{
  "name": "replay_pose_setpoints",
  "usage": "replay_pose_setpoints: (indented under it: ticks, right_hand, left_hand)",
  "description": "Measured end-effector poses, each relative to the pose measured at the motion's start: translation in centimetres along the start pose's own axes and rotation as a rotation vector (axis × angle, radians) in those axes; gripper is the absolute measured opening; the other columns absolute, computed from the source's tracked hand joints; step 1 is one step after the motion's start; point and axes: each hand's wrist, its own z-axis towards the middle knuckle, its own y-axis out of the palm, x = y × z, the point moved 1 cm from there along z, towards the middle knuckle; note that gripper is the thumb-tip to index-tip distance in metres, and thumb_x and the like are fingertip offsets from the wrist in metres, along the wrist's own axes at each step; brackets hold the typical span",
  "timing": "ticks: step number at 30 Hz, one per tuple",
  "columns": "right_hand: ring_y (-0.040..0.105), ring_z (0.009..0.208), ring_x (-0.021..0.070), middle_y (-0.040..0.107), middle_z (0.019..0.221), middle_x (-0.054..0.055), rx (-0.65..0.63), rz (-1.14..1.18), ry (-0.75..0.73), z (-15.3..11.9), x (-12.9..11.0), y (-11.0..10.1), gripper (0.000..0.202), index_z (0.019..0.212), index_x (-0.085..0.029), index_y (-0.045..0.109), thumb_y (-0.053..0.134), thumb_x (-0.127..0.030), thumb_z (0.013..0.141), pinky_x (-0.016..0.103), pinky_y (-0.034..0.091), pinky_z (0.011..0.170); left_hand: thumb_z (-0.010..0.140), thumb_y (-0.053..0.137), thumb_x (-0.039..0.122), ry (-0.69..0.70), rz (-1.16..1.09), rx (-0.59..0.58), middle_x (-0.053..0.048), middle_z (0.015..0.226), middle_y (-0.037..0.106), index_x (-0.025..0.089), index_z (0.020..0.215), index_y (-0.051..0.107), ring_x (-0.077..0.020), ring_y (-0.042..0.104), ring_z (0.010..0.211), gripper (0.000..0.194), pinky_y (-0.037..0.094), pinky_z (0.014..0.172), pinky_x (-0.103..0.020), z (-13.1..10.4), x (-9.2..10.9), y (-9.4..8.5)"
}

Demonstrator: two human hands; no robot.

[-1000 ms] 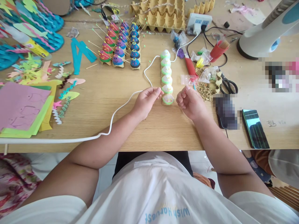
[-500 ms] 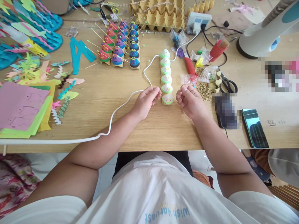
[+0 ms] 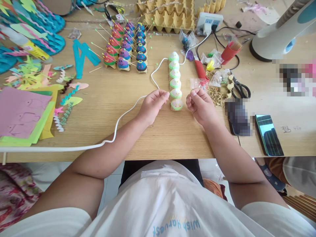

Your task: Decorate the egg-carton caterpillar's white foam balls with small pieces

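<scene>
A row of several egg-carton cups (image 3: pixel 175 83) covered in white and light green, with a small face on the nearest one, runs away from me on the table. Just left of its near end is my left hand (image 3: pixel 155 104), thumb pressed to the curled fingers. On the other side my right hand (image 3: pixel 200 104) is closed in a similar pinch, a small gap from the row. Whatever may be between the fingertips of either hand is too small or hidden to make out. A white cable (image 3: pixel 117 126) passes over my left forearm and behind the left hand.
Painted egg-carton rows (image 3: pixel 124 49) with thin feelers stand farther back, before egg trays (image 3: pixel 170 19). Left lie coloured papers (image 3: pixel 24 112) and paper cut-outs. Right are scissors (image 3: pixel 242 89), clay bags, a power strip (image 3: pixel 209 22), a phone (image 3: pixel 269 135) and a white appliance (image 3: pixel 274 36).
My left hand's fingers have curled in slightly more beneath the thumb. My right hand and the white and green row stay practically where they were.
</scene>
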Motion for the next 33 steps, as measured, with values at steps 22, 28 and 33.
replay_pose_setpoints:
  ticks: [22, 28, 33]
  right_hand:
    - [0.052, 0.065, 0.0103, 0.065, 0.077, -0.002, 0.043, -0.184, -0.118, 0.6, 0.7, -0.4, 0.051, 0.08, -0.025, 0.059, 0.08, -0.071, 0.086, 0.026, 0.037, 0.056]
    - [0.061, 0.085, 0.0146, 0.068, 0.09, 0.0, 0.087, -0.414, -0.262, 1.3, 1.6, -1.1, 0.049, 0.09, -0.025, 0.065, 0.076, -0.073, 0.088, 0.03, 0.05, 0.076]
    - [0.063, 0.097, 0.0166, 0.07, 0.118, 0.005, 0.11, -0.5, -0.297, 1.8, 2.3, -1.6, 0.046, 0.09, -0.025, 0.066, 0.074, -0.07, 0.091, 0.034, 0.052, 0.084]
  left_hand:
    - [0.087, 0.082, 0.061, 0.021, -0.047, 0.023, -0.002, 0.085, 0.073, 0.022, 0.084, 0.074, -0.0115, 0.06, 0.076, 0.039, 0.049, 0.069, -0.025, 0.3, -0.1, -0.1]
    - [0.082, 0.088, 0.06, 0.082, -0.033, -0.017, -0.002, 0.089, 0.077, 0.022, 0.091, 0.078, -0.0123, 0.064, 0.081, 0.04, 0.054, 0.079, -0.026, 0.4, -0.1, 0.0]
    - [0.089, 0.084, 0.055, 0.133, 0.084, 0.002, -0.002, 0.093, 0.078, 0.022, 0.094, 0.081, -0.0131, 0.065, 0.084, 0.033, 0.053, 0.081, -0.026, 0.8, -0.6, -0.4]
